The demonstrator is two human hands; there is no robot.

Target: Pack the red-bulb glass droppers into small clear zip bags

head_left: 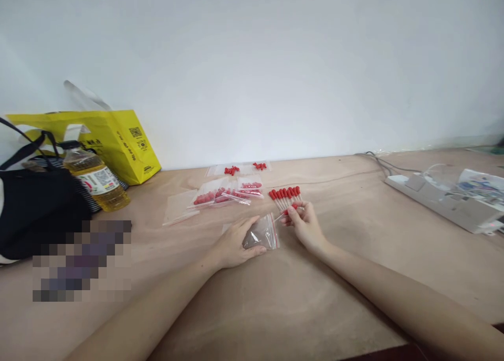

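My left hand [238,244] is wrapped round a small clear zip bag [263,234] with a red strip along its right-hand opening. Between the fingers of my right hand [305,224] is a red-topped dropper [290,210], its thin clear stem pointing left at the bag's mouth. Just behind that hand, a row of several red-topped droppers [285,194] lies on the table. Filled clear bags with red tops inside [220,194] lie behind my left hand. A flat clear bag [181,206] is at their left.
Further back by the wall lie two groups of red-topped pieces [232,170]. At the left stand a yellow bag [129,146], an oil bottle [96,180] and a black bag [39,209]. A white power strip [437,201] with cables lies on the wooden table [354,308] at right.
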